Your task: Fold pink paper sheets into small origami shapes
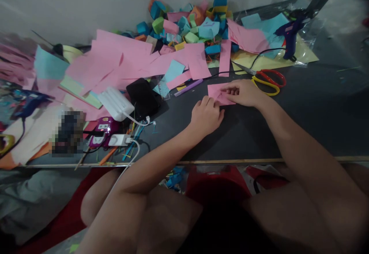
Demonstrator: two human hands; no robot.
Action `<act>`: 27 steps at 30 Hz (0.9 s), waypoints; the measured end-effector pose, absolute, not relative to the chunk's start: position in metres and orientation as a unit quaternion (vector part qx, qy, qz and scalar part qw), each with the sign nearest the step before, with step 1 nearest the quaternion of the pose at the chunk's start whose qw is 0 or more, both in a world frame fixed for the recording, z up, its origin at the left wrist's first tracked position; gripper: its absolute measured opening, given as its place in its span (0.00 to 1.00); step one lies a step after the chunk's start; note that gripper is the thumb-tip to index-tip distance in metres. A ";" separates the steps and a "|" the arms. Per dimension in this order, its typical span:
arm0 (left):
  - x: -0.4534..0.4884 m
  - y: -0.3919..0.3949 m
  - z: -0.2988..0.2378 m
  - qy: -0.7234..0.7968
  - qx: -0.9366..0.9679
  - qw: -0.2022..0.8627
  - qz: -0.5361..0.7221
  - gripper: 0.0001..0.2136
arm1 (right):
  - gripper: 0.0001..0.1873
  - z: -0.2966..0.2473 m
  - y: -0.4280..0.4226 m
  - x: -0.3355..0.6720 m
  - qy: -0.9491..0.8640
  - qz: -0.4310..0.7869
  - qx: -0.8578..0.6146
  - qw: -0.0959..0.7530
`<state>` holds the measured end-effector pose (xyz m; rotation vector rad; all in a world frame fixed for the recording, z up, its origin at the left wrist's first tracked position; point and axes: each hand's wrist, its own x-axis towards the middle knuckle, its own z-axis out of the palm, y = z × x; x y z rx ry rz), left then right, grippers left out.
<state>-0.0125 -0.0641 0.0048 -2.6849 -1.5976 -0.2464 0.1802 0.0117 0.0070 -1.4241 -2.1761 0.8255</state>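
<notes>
A small pink sheet of paper [213, 89] lies on the dark tabletop between my hands. My left hand [206, 116] has its fingers bent over the sheet's lower left part, holding it against the table. At the sheet's right side, my right hand [245, 92] closes its thumb and fingers on the paper; the fingertips partly hide what they grip. Thin dark lines show on the sheet near the fingertips. Just beyond my right wrist lie scissors [269, 81] with red and yellow handles, blades pointing left. A purple pen-like stick [188, 87] rests to the left of the sheet.
Folded paper pieces in many colours [184, 27] are heaped against the wall. Large pink sheets [115, 59] spread leftward. A blue glue gun [290, 36] stands back right, another glue gun [31, 102] far left. A black phone [143, 98], white power bank [116, 103] and cables lie left.
</notes>
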 end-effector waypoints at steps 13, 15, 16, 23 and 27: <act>-0.065 0.015 -0.016 -0.312 -0.900 -0.227 -0.204 0.10 | 0.23 0.000 0.017 0.180 -0.780 0.297 -0.516 0.194; -0.067 0.015 -0.015 -0.309 -0.898 -0.229 -0.216 0.09 | 0.23 0.001 0.016 0.179 -0.782 0.292 -0.517 0.189; -0.068 0.014 -0.015 -0.309 -0.897 -0.225 -0.220 0.09 | 0.23 0.002 0.015 0.178 -0.785 0.289 -0.515 0.187; -0.069 0.014 -0.017 -0.324 -0.893 -0.218 -0.225 0.09 | 0.18 0.011 0.009 0.179 -0.793 0.333 -0.474 0.187; -0.070 0.014 -0.015 -0.328 -0.889 -0.230 -0.221 0.09 | 0.27 0.010 0.009 0.182 -0.766 0.393 -0.462 0.211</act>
